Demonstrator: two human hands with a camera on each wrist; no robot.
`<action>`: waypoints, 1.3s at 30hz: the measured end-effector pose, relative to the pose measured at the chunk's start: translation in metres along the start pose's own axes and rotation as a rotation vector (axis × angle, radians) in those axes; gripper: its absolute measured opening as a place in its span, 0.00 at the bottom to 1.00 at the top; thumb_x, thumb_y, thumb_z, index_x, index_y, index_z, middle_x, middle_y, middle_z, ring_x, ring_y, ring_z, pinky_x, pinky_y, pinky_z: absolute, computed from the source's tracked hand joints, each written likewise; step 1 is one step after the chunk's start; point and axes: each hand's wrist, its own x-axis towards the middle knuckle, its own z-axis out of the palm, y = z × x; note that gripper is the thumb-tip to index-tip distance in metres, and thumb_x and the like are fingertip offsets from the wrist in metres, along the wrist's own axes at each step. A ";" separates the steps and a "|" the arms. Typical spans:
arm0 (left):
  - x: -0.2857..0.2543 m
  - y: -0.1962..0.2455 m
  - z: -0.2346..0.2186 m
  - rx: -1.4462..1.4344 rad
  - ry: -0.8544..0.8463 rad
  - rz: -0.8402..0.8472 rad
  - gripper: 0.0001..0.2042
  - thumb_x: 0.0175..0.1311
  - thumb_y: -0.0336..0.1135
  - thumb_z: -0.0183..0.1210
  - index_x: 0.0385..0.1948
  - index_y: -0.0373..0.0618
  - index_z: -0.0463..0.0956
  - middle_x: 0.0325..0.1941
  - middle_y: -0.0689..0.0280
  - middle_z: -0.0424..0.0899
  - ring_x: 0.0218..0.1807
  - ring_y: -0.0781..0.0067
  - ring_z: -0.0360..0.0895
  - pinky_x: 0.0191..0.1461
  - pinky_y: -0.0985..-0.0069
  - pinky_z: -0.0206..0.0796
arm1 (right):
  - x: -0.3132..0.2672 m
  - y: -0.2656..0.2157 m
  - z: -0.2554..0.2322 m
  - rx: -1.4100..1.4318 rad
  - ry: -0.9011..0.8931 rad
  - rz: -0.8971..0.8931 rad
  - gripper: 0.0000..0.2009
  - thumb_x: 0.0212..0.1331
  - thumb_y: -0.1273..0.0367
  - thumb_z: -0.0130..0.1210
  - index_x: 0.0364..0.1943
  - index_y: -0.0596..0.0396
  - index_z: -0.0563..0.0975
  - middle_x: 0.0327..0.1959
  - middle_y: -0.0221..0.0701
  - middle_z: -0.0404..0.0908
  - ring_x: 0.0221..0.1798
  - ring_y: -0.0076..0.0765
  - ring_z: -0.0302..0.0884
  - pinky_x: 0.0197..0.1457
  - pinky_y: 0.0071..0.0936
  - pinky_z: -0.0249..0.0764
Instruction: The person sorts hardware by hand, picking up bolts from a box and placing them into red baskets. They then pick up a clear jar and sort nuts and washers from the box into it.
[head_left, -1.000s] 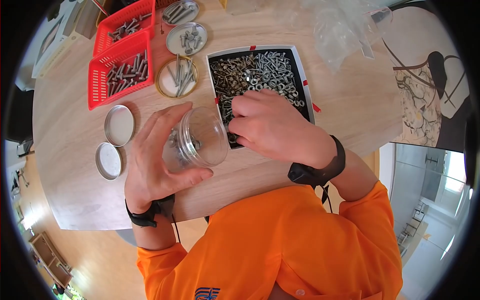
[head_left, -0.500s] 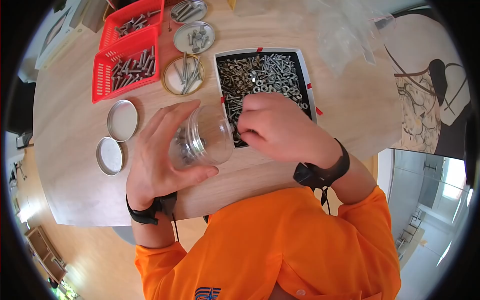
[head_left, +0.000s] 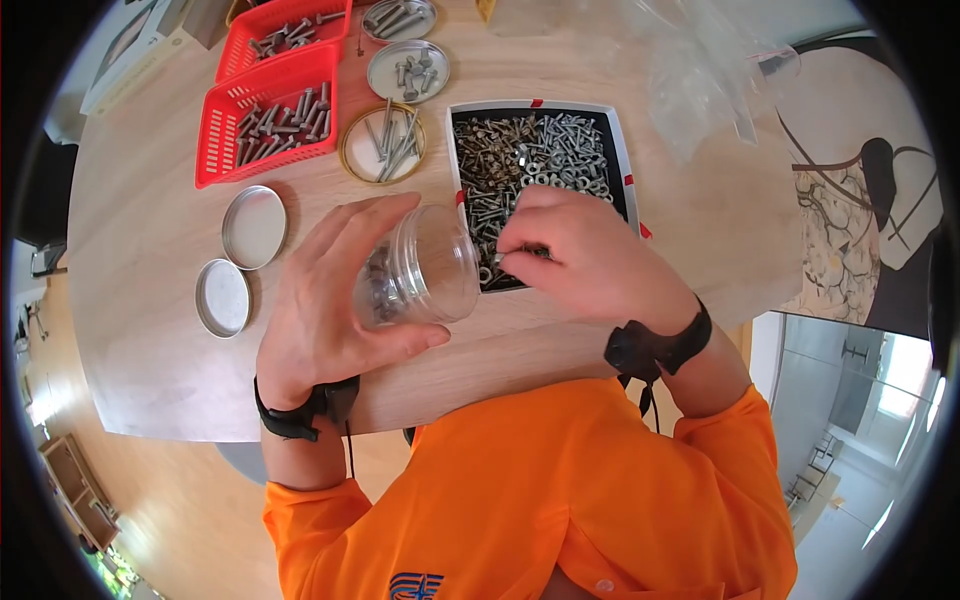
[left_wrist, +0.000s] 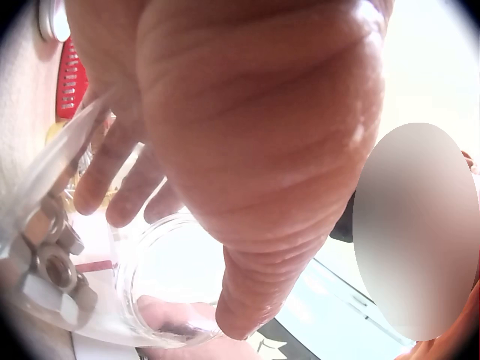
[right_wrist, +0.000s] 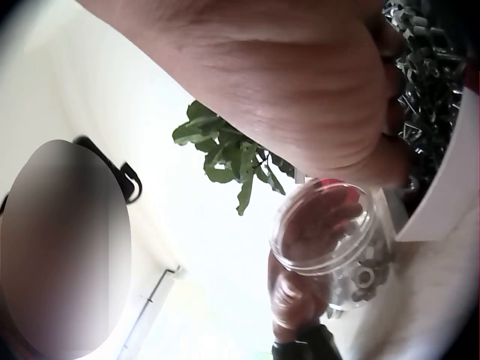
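Observation:
A clear plastic jar (head_left: 430,265) lies tilted in my left hand (head_left: 335,290), its mouth facing right. Several nuts (left_wrist: 56,266) rest inside it, plain in the left wrist view; the right wrist view shows the same jar (right_wrist: 330,240) from its mouth side. Over the near left part of a black-lined tray (head_left: 625,165) is my right hand (head_left: 590,255), thumb and forefinger pinching a small nut (head_left: 498,258). Brown screws (head_left: 490,150), silver screws (head_left: 572,140) and nuts (head_left: 565,178) fill the tray.
Red baskets (head_left: 215,145) of bolts stand at the back left. Beside them are round lids with bolts, one gold-rimmed (head_left: 350,165). Two lids (head_left: 254,228) (head_left: 222,298) lie left of the jar. A clear plastic bag (head_left: 690,80) is at the back right.
The head view has shifted, so the tray and baskets appear farther right. My right hand has drawn back slightly from the nuts, and a small nut now shows at its fingertips.

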 end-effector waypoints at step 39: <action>0.002 0.000 0.000 -0.010 -0.019 -0.010 0.48 0.40 0.57 0.82 0.64 0.36 0.75 0.58 0.50 0.83 0.60 0.45 0.80 0.63 0.57 0.73 | -0.001 -0.002 0.002 -0.085 -0.017 -0.196 0.10 0.57 0.68 0.65 0.40 0.56 0.83 0.32 0.35 0.81 0.39 0.42 0.83 0.42 0.39 0.78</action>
